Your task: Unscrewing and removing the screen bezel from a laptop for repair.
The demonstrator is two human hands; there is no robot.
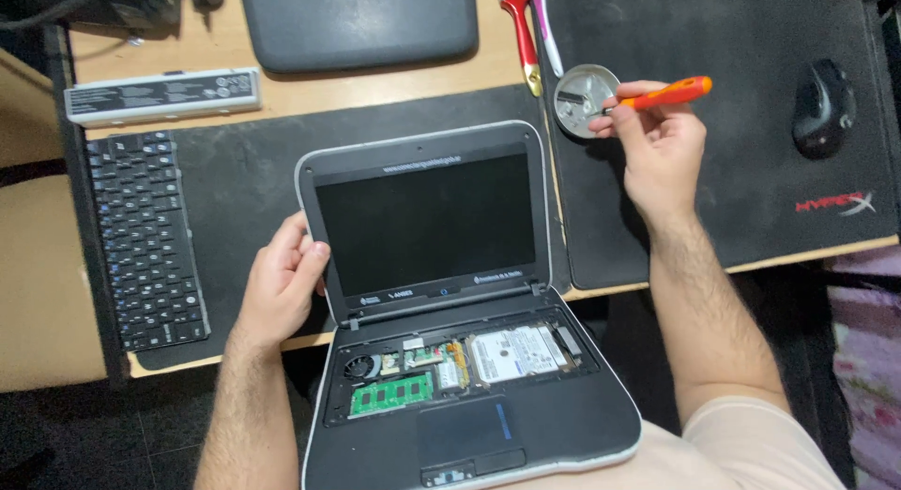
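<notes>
Wooden desk (375,91) under black mats, left hand (282,283) gripping laptop (427,227), right hand (657,143) pinching screwdriver (666,94).

Small grey laptop (441,293) stood open, keyboard removed, boards exposed; orange-handled screwdriver (662,94) lay tilted over round metal dish (584,98).

Wooden desk (375,88) carries black mats (713,124), keyboard (145,238), battery (161,96).

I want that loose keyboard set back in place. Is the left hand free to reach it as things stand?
Probably not right away: the left hand grips the edge of the laptop screen. The detached keyboard lies uncovered just beside it, with nothing between.
</notes>
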